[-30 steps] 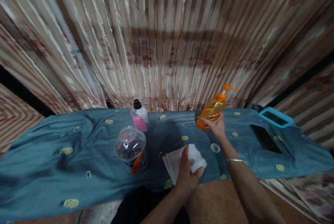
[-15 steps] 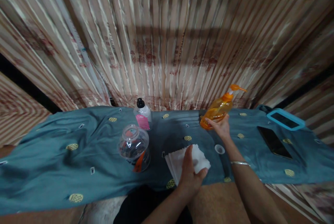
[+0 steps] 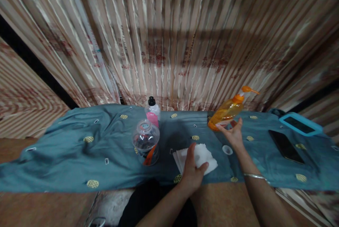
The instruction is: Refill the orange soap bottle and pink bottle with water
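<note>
- Right hand (image 3: pixel 233 134) is seen palm-up with fingers spread, at the base of the orange pump bottle (image 3: pixel 228 111); fingertips touch or sit just under the bottle, not wrapped around it.
- The pump bottle is tilted, nozzle pointing up-right, base over the teal cloth (image 3: pixel 66 156) near the back edge, in front of the striped curtain (image 3: pixel 169 36).
- Left hand (image 3: pixel 192 170) is laid flat on the folded white cloth (image 3: pixel 202 156); fingers press the top, thumb is hooked along its near-right edge. The cloth is pinned down rather than lifted.
- The white cloth lies on the teal cloth, near its front edge, between the clear jar and the right forearm.
- A metal bangle (image 3: pixel 254 176) is worn on the right wrist.
- A small white cap (image 3: pixel 227 149) lies just right of the white cloth, below the right hand.
- A clear plastic jar (image 3: pixel 146 143), no lid on it, stands left of the white cloth; something orange is visible inside.
- A white bottle with black cap and pink label (image 3: pixel 153 111) stands just behind the jar.
- A black phone (image 3: pixel 285 146) lies flat at the right; a blue-framed device (image 3: pixel 300 124) sits behind it, near the cloth's far-right edge.
</note>
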### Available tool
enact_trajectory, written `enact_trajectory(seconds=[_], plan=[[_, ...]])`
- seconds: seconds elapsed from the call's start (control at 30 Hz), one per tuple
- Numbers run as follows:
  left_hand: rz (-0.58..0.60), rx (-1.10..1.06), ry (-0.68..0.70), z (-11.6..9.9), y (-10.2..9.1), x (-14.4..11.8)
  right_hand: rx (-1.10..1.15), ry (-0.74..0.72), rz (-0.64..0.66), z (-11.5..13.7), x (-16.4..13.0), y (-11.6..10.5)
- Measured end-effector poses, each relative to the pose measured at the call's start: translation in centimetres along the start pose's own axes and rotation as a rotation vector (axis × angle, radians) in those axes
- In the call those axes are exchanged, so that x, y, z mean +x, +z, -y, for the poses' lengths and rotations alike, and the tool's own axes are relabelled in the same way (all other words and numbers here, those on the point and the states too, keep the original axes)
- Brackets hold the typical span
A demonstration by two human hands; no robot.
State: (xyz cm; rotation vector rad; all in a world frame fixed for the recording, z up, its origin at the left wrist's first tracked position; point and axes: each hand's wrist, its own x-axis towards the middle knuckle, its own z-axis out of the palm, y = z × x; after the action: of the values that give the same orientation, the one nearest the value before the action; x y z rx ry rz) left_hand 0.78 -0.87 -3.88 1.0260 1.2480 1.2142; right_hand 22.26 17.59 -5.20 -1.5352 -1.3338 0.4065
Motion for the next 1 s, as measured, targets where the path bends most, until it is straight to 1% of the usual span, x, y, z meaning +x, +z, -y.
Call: enact_trajectory(seconds=[0.1,0.2,0.27,0.33,0.4,0.47,0.53,0.57,0.63,0.73,0.77,0.87,0.93,1.0], plan=[[-0.015,-0.016,-0.001,-0.1,0.1,0.0,-0.041,0.024,0.0,0.5,-2.6,-1.5],[-0.009,-0.036,-0.005,0.0,0.2,0.0,-0.059,-0.007,0.026,1.8,-5.7,-2.4],[-0.009,-0.034,-0.012,0.3,0.2,-0.1,-0.054,-0.049,0.066,3.2,-7.5,-2.1],[-0.011,0.009,0.002,0.8,0.0,-0.2,-0.031,-0.117,0.149,5.0,-8.9,-1.1],[0.001,0.116,0.092,1.4,-0.3,-0.3,0.004,-0.198,0.24,7.4,-9.7,0.7],[0.047,0.247,0.199,1.9,-0.8,-0.3,0.041,-0.26,0.332,10.2,-10.0,3.0],[0.064,0.358,0.253,2.0,-1.4,-0.3,0.076,-0.304,0.419,13.2,-9.8,5.5],[0.05,0.408,0.27,2.0,-1.6,-0.2,0.091,-0.316,0.46,14.6,-9.6,6.8],[-0.021,0.509,0.278,1.7,-2.2,-0.1,0.116,-0.329,0.528,17.4,-9.1,9.5],[-0.138,0.635,0.215,1.3,-2.9,0.1,0.155,-0.338,0.575,20.7,-8.5,13.2],[-0.145,0.664,0.192,1.2,-3.1,0.2,0.164,-0.326,0.592,21.5,-8.5,14.4],[-0.103,0.721,0.159,0.6,-3.7,0.3,0.18,-0.271,0.641,23.1,-8.4,17.3],[-0.092,0.754,0.131,0.0,-3.9,0.5,0.185,-0.242,0.673,23.5,-8.3,18.7],[-0.097,0.795,0.094,-0.5,-4.2,0.7,0.185,-0.221,0.704,23.5,-8.1,19.5]])
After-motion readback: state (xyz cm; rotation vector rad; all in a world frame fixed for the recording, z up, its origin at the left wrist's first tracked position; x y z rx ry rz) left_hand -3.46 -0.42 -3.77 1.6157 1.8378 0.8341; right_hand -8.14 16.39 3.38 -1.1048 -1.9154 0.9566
